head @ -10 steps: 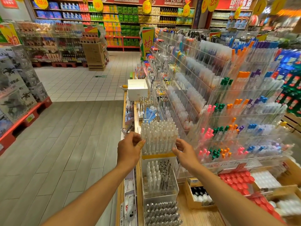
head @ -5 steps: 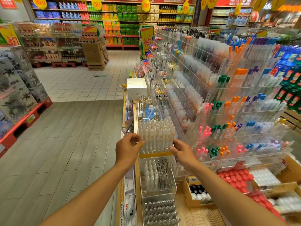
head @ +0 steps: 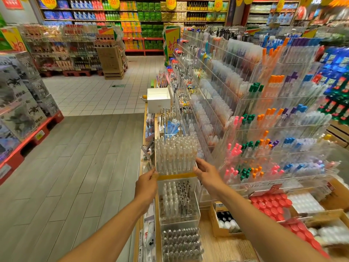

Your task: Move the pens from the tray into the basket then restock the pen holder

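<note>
**A:** Head view. Left hand (head: 147, 183) grips the lower left corner of the clear acrylic pen holder (head: 175, 157): thumb on the front face, fingers curled behind the side wall. Right hand (head: 208, 173) holds the lower right corner, fingers wrapped along the right edge.

**B:** Holder contents?

**A:** Packed with upright translucent clear-barrelled pens (head: 176, 146), caps up. It's upright, with a yellow strip (head: 176, 175) along its bottom edge. Whether it's lifted or resting on the shelf, can't tell.

**B:** What's under it?

**A:** Just below, nearer the camera, a second clear acrylic bin (head: 179, 201), half filled with clear pens and dark-tipped pens. Below that, a third clear bin of grey-capped pens (head: 181, 242). All three stand in a column on the light wooden display counter (head: 222, 248).

**B:** Tray and basket?

**A:** Can't pick out either.

**B:** Surroundings?

**A:** To the right, a tiered clear acrylic rack (head: 273, 129) of pens with pink, green, orange, blue and purple caps. Beside the right forearm, a small cardboard box (head: 224, 220) of bottles, black above and white below. Further right, red round lids (head: 270, 203). Behind the holder, a white open box (head: 158, 100). To the left, grey plank floor (head: 79, 167).
</note>
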`<state>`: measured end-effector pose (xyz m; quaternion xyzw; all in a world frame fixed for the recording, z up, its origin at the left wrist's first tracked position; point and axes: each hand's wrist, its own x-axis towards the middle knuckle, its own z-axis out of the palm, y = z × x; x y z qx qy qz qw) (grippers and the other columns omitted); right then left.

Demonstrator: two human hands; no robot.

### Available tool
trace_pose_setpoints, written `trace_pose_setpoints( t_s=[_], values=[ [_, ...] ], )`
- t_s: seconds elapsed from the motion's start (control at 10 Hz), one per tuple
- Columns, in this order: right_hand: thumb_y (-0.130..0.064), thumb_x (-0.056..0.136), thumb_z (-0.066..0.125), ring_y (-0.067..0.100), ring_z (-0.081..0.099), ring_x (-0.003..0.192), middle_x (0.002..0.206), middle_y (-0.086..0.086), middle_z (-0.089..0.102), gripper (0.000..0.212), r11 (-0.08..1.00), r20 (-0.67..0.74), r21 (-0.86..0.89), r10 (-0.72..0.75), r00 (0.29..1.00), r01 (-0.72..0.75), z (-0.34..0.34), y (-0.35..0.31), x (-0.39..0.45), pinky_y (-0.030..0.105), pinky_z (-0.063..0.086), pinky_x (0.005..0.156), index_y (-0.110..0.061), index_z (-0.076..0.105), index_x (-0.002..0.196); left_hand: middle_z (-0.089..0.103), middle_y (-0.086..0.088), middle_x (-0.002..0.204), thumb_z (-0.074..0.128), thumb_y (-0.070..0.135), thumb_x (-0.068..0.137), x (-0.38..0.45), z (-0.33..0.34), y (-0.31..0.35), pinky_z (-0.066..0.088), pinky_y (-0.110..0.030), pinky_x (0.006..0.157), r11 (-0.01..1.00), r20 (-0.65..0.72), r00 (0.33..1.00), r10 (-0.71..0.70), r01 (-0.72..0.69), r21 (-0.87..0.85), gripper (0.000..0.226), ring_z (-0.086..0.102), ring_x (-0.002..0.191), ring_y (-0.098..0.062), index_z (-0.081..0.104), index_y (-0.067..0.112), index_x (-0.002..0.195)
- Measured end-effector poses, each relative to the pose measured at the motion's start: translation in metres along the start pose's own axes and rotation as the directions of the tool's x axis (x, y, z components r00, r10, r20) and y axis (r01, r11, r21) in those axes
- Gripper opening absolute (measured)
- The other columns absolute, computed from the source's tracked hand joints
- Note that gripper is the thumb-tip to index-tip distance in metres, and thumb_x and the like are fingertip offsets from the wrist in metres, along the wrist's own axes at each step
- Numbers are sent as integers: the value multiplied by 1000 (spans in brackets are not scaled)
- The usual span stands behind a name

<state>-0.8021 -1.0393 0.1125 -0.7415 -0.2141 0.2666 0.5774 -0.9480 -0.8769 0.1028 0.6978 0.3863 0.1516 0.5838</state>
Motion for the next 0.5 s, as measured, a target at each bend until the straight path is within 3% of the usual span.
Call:
trace_pose_setpoints(
  t_s=[0.1, 0.2, 0.3, 0.4, 0.5],
  values=[
    [-20, 99, 54, 7, 42, 128, 142, -9, 45, 49, 1000, -7, 21, 4, 1000, -3, 2, 3, -4, 32, 35, 110, -21, 39, 146, 56, -3, 144, 42, 25, 106, -2, -2, -1, 42, -48, 111, 997, 31, 999, -11, 13, -71, 40, 52, 132, -25, 51, 19, 144],
    [-23, 98, 56, 6, 45, 125, 133, -14, 48, 48, 996, -14, 82, 39, 999, -38, 2, 10, -14, 32, 36, 111, -22, 42, 144, 63, -1, 133, 42, 23, 106, -9, -7, -6, 48, -43, 106, 995, 19, 1000, -14, 15, -100, 36, 59, 122, -20, 56, 19, 139],
    [-24, 97, 57, 6, 50, 124, 132, -14, 53, 44, 996, -24, 87, 38, 999, -35, 3, 31, -33, 34, 40, 110, -23, 48, 139, 70, 10, 112, 44, 26, 106, -22, -16, -20, 54, -27, 82, 992, 24, 999, -24, 27, -127, 23, 66, 105, -10, 65, 28, 115],
    [-27, 94, 60, 0, 55, 114, 122, -18, 59, 33, 996, -47, 83, 45, 998, -41, 3, 58, -54, 28, 46, 101, -30, 56, 126, 74, 6, 100, 47, 27, 104, -36, -27, -41, 54, -26, 73, 985, -19, 997, -77, 73, -154, 20, 69, 94, -14, 68, 25, 103],
    [-14, 91, 65, 17, 66, 99, 102, -5, 73, 17, 981, -169, 138, 159, 973, -136, 6, 99, -78, 30, 53, 86, -20, 68, 107, 74, -5, 89, 51, 15, 102, -57, -32, -87, 54, -36, 72, 964, -86, 967, -241, 228, -138, 20, 67, 82, -26, 70, 14, 95]
  ],
)
